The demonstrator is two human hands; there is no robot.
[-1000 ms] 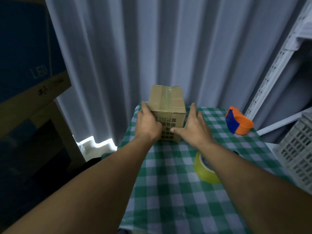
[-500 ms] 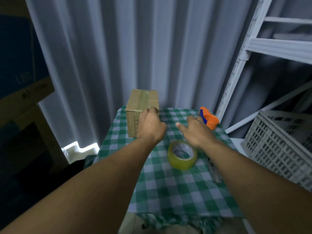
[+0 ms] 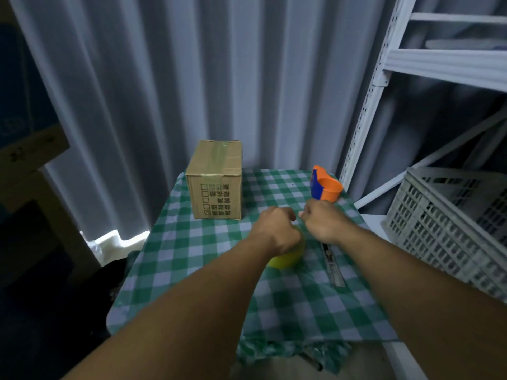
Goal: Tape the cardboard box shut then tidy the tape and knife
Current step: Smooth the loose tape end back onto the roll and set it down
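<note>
Gripping tape roll (image 3: 285, 259), left hand (image 3: 277, 231), right hand (image 3: 323, 222) curled closed, taped cardboard box (image 3: 216, 179) apart

Under both hands lies a woven checked cloth (image 3: 192, 250), matt and slightly rumpled where it hangs over the near edge. Beyond the left hand (image 3: 277, 231) the box (image 3: 216, 179) is dull brown cardboard with a glossy strip of clear tape along its top, and the yellow tape roll (image 3: 285, 259) under that hand looks smooth and shiny. Beyond the right hand (image 3: 323, 220) the orange and blue dispenser (image 3: 325, 187) is smooth plastic, and further right the grey crate (image 3: 450, 223) is matt moulded plastic.
</note>
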